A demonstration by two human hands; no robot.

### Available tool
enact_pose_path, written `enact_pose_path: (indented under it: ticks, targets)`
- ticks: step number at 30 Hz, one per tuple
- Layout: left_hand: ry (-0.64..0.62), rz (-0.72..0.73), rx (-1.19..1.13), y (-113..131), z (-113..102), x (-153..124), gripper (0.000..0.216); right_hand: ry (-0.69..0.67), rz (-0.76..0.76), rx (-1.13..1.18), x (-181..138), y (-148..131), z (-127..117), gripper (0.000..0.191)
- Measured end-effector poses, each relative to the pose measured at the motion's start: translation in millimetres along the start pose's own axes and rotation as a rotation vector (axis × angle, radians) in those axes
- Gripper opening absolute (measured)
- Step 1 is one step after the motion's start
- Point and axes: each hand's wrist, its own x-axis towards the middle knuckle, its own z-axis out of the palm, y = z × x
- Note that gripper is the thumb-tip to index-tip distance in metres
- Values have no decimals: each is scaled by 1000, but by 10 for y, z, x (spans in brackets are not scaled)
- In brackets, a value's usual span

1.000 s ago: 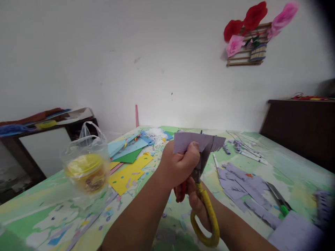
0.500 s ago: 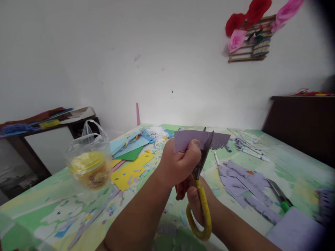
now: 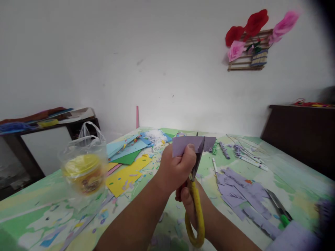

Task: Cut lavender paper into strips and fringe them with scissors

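My left hand [image 3: 176, 167] pinches a strip of purple paper [image 3: 184, 143] between thumb and fingers, holding it up above the table. The strip's right end has a fringe of small cuts along its lower edge. My right hand [image 3: 192, 202] grips scissors [image 3: 194, 186] with a yellow handle, partly hidden behind my left hand. The blades point upward and cross the strip just right of my left thumb. Beyond the hands, to the right, lie several fringed purple paper strips [image 3: 240, 191] and rolled purple pieces [image 3: 224, 150].
A clear plastic bag with a yellow-lidded tub [image 3: 85, 170] stands at the left. Coloured paper sheets [image 3: 128, 174] and white shreds [image 3: 156, 138] lie behind it. Green-handled scissors [image 3: 281, 209] rest at the right. Paper flowers [image 3: 256, 22] hang on the wall.
The view has tilted up slightly. The strip's fringed end appears shorter or turned away. The scissors, still across the strip, and both hands sit slightly further left in view.
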Motion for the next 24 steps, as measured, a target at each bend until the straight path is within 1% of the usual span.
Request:
enact_pose_path:
  ticks: [4,6,8,10,12,15,18,22,24]
  targets:
    - [63,-35,-6,7,-13,-6,29,-54,10,-5,5,-41,-64,37]
    - [68,1,25,8,-30,2,29,-66,22,-29,6,-55,-80,34]
    - [45,66,61,0,-41,11,29,-55,28,-52,5,-56,-81,34]
    - [18,111,70,-18,-39,15,30,-36,20,-67,5,-47,-72,37]
    - [9,124,47,-45,-24,6,31,-21,5,-70,11,-40,-62,43]
    - [57,118,-2,-90,14,-25,31,-19,-9,-66,27,-56,-48,52]
    - [106,80,-54,-108,46,-55,31,-24,-13,-63,33,-83,-31,57]
    - [128,16,-118,-77,45,-54,32,-13,4,-73,18,-58,-14,58]
    - [110,-5,-136,-64,35,-40,31,5,11,-82,12,-17,-10,58]
